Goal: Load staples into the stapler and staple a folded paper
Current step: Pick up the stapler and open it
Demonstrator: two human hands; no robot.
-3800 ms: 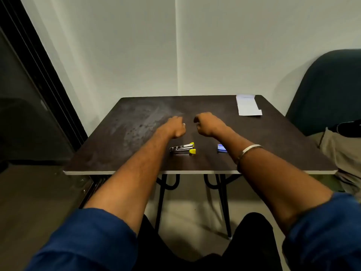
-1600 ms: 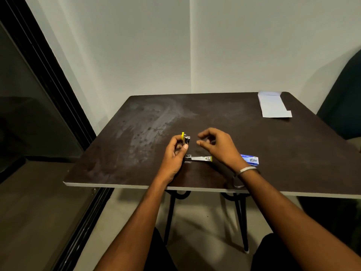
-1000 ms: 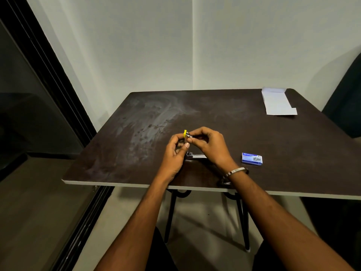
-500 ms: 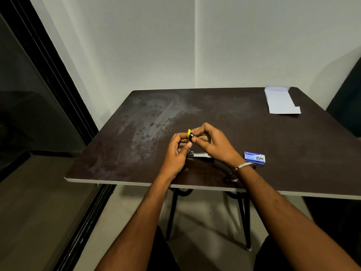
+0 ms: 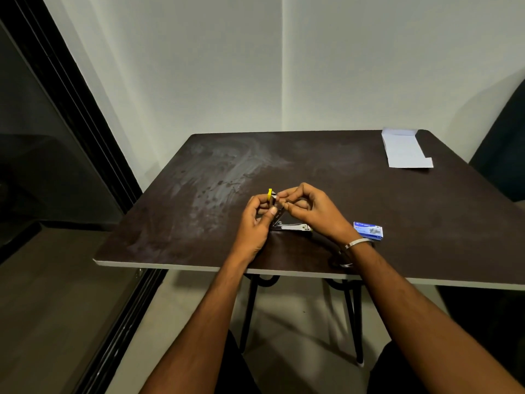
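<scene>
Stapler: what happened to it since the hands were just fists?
Both hands took it up: the left hand holds the stapler swung open, base resting on the table, while the right hand pinches at its raised top. The staple box and paper stayed put.

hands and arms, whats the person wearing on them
Both forearms are bare, with no sleeves in view and no gloves. The right hand has a plain silver metal bangle at its wrist. The left hand and its wrist show nothing worn.
</scene>
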